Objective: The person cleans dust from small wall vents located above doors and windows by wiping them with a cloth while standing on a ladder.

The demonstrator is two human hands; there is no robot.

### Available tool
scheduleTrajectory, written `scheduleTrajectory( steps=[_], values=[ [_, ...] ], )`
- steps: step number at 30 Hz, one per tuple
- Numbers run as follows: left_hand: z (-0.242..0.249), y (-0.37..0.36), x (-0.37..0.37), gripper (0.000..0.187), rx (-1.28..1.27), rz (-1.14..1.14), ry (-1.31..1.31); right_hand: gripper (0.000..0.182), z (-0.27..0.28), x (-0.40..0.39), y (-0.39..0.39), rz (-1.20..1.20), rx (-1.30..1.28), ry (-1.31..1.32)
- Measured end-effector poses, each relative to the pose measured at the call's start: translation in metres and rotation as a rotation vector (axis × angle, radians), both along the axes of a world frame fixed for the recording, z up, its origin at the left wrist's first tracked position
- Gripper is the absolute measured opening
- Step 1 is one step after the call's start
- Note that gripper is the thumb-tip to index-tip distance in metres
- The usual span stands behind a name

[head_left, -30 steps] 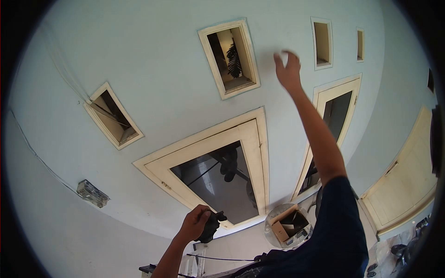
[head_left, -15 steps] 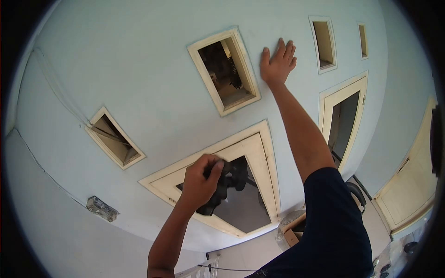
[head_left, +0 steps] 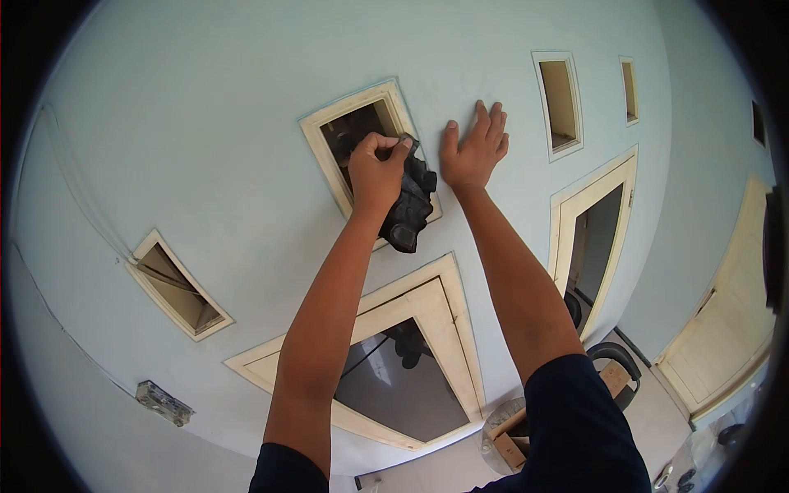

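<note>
My left hand (head_left: 376,174) is closed in a pinch on the top of a black, lumpy piece with a scalloped edge (head_left: 408,205); its exact kind does not show. The piece hangs down in front of the lower right part of a cream-framed wall opening (head_left: 315,131), covering part of the frame. To the right of this opening, my right hand (head_left: 475,154) lies open on the pale blue wall (head_left: 246,107), fingers apart and holding nothing.
Below is a cream-framed door (head_left: 456,329) with a dark pane. Smaller openings sit left (head_left: 177,283) and right (head_left: 559,107). A grey electrical box (head_left: 164,403) hangs lower left. On the floor are a box (head_left: 509,450) and a black chair (head_left: 620,353).
My left hand has risen from in front of the door to the wall opening, carrying the black piece. My right hand stays flat on the wall. The view has shifted slightly.
</note>
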State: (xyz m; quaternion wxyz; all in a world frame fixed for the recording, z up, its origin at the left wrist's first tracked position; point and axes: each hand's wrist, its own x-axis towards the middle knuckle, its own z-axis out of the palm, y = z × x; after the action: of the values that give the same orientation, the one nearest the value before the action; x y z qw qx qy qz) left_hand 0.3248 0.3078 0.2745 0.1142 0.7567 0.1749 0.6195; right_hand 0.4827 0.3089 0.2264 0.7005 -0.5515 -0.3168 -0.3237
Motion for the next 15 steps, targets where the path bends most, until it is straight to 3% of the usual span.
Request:
scheduleTrajectory(
  steps=[3, 7, 9, 15],
  values=[
    [-0.004, -0.005, 0.004, 0.025, -0.177, -0.039, -0.025, 0.069, 0.001, 0.000, 0.000, 0.009, -0.001, 0.013],
    [-0.012, 0.014, 0.012, 0.027, -0.118, -0.012, -0.048, 0.069, -0.001, 0.001, 0.001, 0.015, 0.003, 0.012],
    [-0.011, 0.014, 0.022, 0.030, 0.059, -0.034, -0.147, 0.069, -0.002, 0.001, 0.002, 0.020, 0.007, 0.005],
    [0.014, 0.009, 0.049, 0.041, -0.045, 0.054, -0.318, 0.069, -0.004, 0.007, 0.008, 0.001, 0.034, -0.011]
  ],
)
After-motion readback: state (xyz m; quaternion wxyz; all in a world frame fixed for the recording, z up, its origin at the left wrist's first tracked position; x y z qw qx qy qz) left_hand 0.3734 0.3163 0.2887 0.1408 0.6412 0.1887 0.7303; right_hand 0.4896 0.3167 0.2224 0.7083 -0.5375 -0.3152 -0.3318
